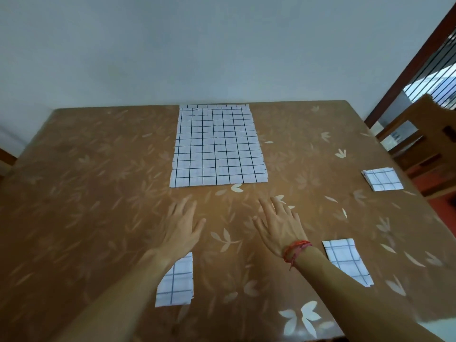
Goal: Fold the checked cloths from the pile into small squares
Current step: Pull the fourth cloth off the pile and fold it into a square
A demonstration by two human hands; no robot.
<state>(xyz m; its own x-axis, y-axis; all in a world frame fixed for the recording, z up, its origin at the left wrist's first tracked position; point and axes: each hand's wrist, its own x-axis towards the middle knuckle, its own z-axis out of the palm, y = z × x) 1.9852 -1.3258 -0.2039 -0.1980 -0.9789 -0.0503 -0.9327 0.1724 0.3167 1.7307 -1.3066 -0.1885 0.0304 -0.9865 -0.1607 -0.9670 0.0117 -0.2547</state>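
A flat pile of white cloths with dark checks [217, 146] lies spread out at the far middle of the table. My left hand [182, 224] and my right hand [278, 224] hover with fingers straight, side by side, a little short of the pile's near edge and holding nothing. A folded checked cloth [176, 282] lies under my left forearm, partly hidden by it. Another folded cloth [346, 260] lies just right of my right forearm. A third folded cloth [382, 178] sits near the table's right edge.
The table [81, 193] wears a brown leaf-patterned cover and stands against a pale wall. A wooden chair [424, 134] stands beyond the right edge, with a barred window behind it.
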